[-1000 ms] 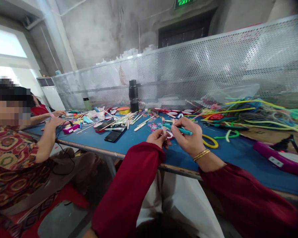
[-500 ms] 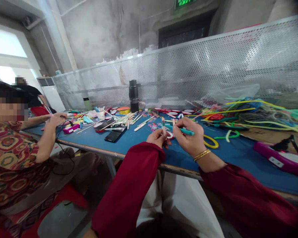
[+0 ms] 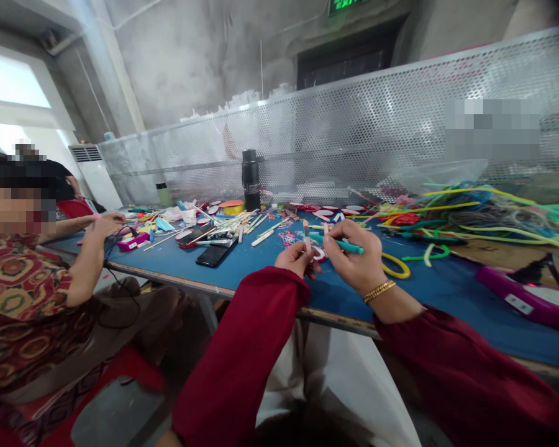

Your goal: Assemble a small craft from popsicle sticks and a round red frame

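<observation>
My right hand (image 3: 354, 257) is closed around a teal pen-like tool (image 3: 349, 246), whose tip points left over the blue table (image 3: 261, 264). My left hand (image 3: 298, 257) sits just left of it, fingers pinched on a small wooden stick (image 3: 307, 241) that stands upright. Between the two hands lies a small red and white ring piece (image 3: 318, 253). Both arms wear dark red sleeves, and a gold bracelet (image 3: 378, 290) circles my right wrist.
A yellow ring (image 3: 395, 266) lies right of my right hand. Coloured tubes (image 3: 470, 217) pile at the right, with a magenta device (image 3: 522, 295) nearer. A black flask (image 3: 250, 180), phones (image 3: 214, 251) and scattered sticks lie ahead. A person in a patterned top (image 3: 28, 298) sits at left. Perforated metal screen behind.
My hands stay almost still, the right hand shifting the teal tool only slightly. The person at left moves the head a little.
</observation>
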Available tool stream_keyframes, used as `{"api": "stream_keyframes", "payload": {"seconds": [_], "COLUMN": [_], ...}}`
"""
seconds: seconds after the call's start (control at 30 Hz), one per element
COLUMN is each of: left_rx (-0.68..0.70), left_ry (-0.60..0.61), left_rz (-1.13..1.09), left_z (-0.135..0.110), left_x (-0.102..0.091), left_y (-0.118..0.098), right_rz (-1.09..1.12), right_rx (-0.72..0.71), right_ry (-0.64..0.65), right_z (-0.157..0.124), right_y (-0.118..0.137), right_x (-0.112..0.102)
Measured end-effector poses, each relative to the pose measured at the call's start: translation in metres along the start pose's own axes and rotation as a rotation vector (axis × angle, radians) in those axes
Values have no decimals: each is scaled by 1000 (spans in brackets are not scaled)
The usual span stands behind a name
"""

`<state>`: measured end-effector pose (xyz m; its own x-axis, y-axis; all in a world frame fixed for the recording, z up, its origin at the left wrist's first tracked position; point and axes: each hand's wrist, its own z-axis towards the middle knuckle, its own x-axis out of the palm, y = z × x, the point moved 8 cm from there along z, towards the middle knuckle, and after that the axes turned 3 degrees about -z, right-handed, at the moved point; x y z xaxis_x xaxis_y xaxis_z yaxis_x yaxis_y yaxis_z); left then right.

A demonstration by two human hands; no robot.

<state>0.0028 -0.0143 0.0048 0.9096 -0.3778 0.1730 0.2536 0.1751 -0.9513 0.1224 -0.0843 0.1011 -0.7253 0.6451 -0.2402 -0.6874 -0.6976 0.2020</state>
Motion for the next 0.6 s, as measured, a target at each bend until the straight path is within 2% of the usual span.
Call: {"api": "stream_keyframes", "payload": {"seconds": [0.27, 0.5, 0.6], "left_rx": [-3, -27, -42], "left_ry": [-11, -10, -12], "left_rz": [-3, 26, 74], "left_z": [-1, 2, 2], "left_x": [0, 0, 1], "left_y": [-1, 4, 5], "right_rz": [16, 95, 134], "right_rx": [17, 236, 319], "right_ry": [-11, -124, -95], "right_z": [-1, -5, -3], "right_y": [-3, -33, -42], "right_x": [-2, -6, -4]}}
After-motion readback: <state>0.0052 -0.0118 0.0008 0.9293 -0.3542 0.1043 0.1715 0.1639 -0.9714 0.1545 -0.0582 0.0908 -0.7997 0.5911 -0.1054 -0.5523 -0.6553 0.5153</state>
